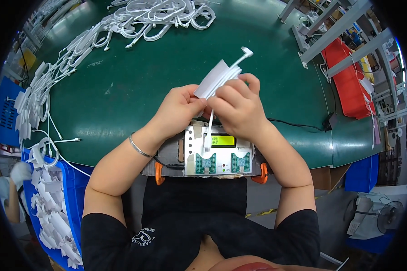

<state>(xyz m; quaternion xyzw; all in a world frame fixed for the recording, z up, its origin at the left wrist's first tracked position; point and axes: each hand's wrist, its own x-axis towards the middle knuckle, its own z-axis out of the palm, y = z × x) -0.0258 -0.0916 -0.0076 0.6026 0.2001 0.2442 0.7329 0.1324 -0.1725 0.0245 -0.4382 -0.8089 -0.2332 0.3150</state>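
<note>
A coiled white cable with a white paper wrap around it is held between my two hands. My left hand is closed on the lower left end of the wrapped bundle. My right hand grips the coils from the right, fingers curled over them. One plug sticks out past the upper right of the bundle. The other end hangs down, its white plug over the test box. That box has a lit yellow-green display and two green circuit boards.
Many white cables lie heaped across the back and left of the green table. A blue bin of wrapped cables stands at the lower left. Metal posts and a red bin are at right; a black cord crosses the table.
</note>
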